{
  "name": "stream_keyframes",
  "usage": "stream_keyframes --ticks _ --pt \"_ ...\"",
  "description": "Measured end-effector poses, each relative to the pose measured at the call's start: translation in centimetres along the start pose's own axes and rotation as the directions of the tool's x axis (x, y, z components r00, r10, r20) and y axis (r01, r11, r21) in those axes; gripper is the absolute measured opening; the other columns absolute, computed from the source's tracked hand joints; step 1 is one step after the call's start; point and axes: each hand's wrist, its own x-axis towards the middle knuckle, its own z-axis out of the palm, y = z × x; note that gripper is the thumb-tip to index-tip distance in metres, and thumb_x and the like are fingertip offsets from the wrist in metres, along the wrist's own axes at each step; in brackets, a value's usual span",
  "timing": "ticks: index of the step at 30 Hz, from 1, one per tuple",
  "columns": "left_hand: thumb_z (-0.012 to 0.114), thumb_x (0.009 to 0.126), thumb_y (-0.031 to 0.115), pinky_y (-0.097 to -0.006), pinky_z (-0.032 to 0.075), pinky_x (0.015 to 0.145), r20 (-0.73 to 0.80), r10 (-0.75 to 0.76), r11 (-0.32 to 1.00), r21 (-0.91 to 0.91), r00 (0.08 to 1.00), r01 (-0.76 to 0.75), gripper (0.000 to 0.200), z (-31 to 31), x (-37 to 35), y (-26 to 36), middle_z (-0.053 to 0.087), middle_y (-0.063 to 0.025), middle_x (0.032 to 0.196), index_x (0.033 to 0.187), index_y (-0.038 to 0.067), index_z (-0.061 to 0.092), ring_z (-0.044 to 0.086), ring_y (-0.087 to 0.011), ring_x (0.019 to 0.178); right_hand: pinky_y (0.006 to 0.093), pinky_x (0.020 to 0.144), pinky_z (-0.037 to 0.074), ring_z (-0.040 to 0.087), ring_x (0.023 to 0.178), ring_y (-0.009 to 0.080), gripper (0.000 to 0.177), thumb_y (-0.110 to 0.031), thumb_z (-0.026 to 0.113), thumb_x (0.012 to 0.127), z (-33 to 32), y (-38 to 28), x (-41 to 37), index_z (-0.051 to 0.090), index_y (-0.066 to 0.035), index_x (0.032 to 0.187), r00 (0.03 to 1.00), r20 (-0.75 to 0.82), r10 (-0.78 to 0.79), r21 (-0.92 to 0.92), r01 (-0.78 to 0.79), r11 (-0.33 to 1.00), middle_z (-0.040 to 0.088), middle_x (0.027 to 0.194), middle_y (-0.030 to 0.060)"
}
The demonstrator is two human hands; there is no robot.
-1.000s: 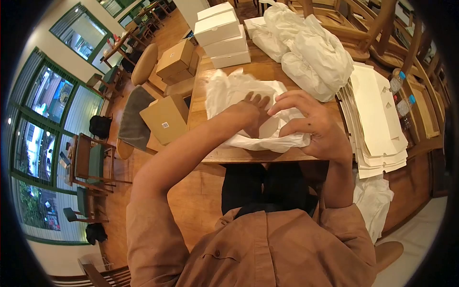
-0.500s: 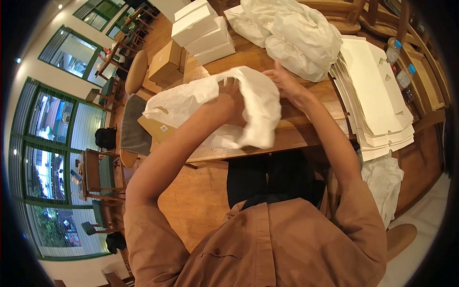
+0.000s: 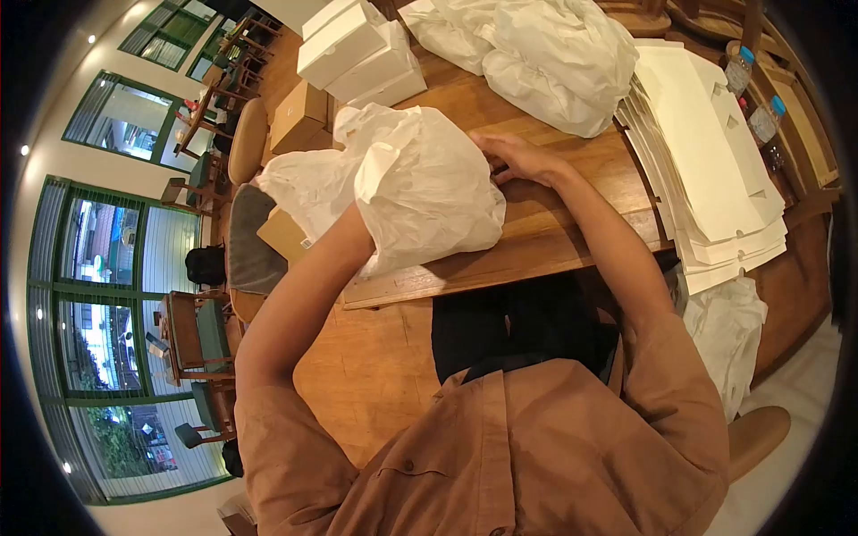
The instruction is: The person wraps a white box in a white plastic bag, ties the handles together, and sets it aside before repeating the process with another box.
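A crumpled white plastic bag [image 3: 438,196] stands puffed up near the front edge of the wooden table [image 3: 572,210]. My left forearm reaches into it, and the hand itself is hidden inside the plastic. At the bag's right side, my right hand [image 3: 523,159] has its fingers stretched out and spread, with the fingertips against the plastic. More of the white plastic spreads out to the left, over a brown cardboard box [image 3: 282,234].
White boxes [image 3: 362,58] are stacked at the back left, near another brown box [image 3: 301,116]. A large white plastic bundle [image 3: 563,67] lies at the back. Flat white cardboard sheets [image 3: 702,152] are piled at right, beside plastic bottles [image 3: 766,121].
The white bag has gone from a loose, moving sheet to a fuller shape. My left hand has gone out of sight inside it. My right hand has come down against its side.
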Motion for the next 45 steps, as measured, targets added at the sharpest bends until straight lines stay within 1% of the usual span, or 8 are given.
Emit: stream_keyframes --ticks 6,13,21,28,30,34,36,45 --pt "0.060 0.084 0.064 -0.0484 0.038 0.113 -0.016 -0.006 0.996 -0.091 1.000 0.005 0.089 -0.5 -0.5 -0.8 0.048 -0.0205 0.149 0.153 0.012 0.037 0.050 -0.0369 0.133 0.0221 0.076 0.052 0.061 0.091 0.0063 0.029 -0.018 0.064 0.099 -0.4 2.2 0.8 0.069 -0.003 0.123 0.984 0.005 -0.180 -0.213 0.177 0.961 0.071 0.107 0.0011" --pt "0.061 0.085 0.060 -0.0480 0.038 0.112 -0.022 -0.007 0.991 -0.137 1.000 0.004 0.085 -0.6 -0.7 -1.2 0.048 -0.0203 0.148 0.151 0.012 0.039 0.050 -0.0368 0.132 0.0235 0.060 0.050 0.061 0.073 0.0077 0.027 -0.017 0.068 0.095 -1.0 2.3 0.7 0.073 -0.001 0.116 0.957 -0.003 -0.289 -0.278 0.277 0.920 0.071 0.086 0.0025" --pt "0.061 0.086 0.056 -0.0475 0.039 0.112 -0.036 -0.016 0.986 -0.166 0.999 0.009 0.080 -0.9 -1.5 -1.2 0.049 -0.0201 0.148 0.149 0.011 0.042 0.051 -0.0367 0.132 0.0316 0.074 0.053 0.064 0.079 0.0151 0.026 -0.018 0.070 0.092 0.5 1.2 0.0 0.073 -0.004 0.113 0.920 -0.140 -0.366 -0.495 0.255 0.831 0.074 0.091 0.0090" --pt "0.062 0.087 0.053 -0.0471 0.039 0.112 -0.048 -0.044 0.981 -0.189 0.998 0.034 0.076 -1.4 -2.7 -1.3 0.050 -0.0199 0.147 0.148 0.010 0.043 0.051 -0.0366 0.131 0.0282 0.081 0.051 0.062 0.091 0.0115 0.031 -0.021 0.066 0.097 1.7 1.7 0.8 0.067 -0.006 0.125 0.906 -0.089 -0.413 -0.430 0.339 0.837 0.072 0.112 0.0070" --pt "0.062 0.087 0.052 -0.0470 0.039 0.112 -0.052 -0.049 0.980 -0.195 0.997 0.038 0.075 -1.4 -2.9 -1.3 0.050 -0.0198 0.147 0.147 0.010 0.044 0.051 -0.0366 0.131 0.0302 0.092 0.051 0.061 0.107 0.0134 0.040 -0.027 0.068 0.097 2.3 1.5 0.4 0.064 -0.007 0.132 0.906 -0.058 -0.418 -0.069 0.414 0.908 0.066 0.126 0.0074" --pt "0.062 0.088 0.050 -0.0467 0.040 0.111 -0.064 -0.058 0.978 -0.203 0.996 0.043 0.073 -1.3 -3.2 -1.4 0.051 -0.0197 0.147 0.146 0.010 0.045 0.051 -0.0365 0.131 0.0366 0.099 0.048 0.058 0.116 0.0167 0.057 -0.044 0.071 0.093 2.9 0.2 -0.5 0.062 -0.009 0.136 0.861 -0.036 -0.508 0.187 0.505 0.843 0.063 0.131 0.0095" --pt "0.063 0.088 0.049 -0.0466 0.040 0.111 -0.072 -0.060 0.977 -0.208 0.996 0.044 0.072 -1.2 -3.3 -1.5 0.051 -0.0197 0.146 0.146 0.009 0.046 0.051 -0.0365 0.131 0.0339 0.093 0.050 0.062 0.108 0.0156 0.051 -0.039 0.073 0.092 3.3 -0.7 -0.3 0.065 -0.008 0.132 0.766 -0.128 -0.630 -0.234 0.594 0.769 0.068 0.121 0.0083" --pt "0.063 0.089 0.045 -0.0461 0.040 0.111 -0.085 -0.054 0.973 -0.227 0.995 0.034 0.067 -1.0 -3.5 -2.0 0.052 -0.0194 0.146 0.144 0.008 0.048 0.052 -0.0364 0.131 0.0261 0.080 0.050 0.060 0.085 0.0089 0.015 -0.016 0.067 0.098 6.6 -3.4 -0.3 0.069 -0.002 0.102 0.706 -0.287 -0.647 -0.295 0.578 0.761 0.068 0.092 0.0004"
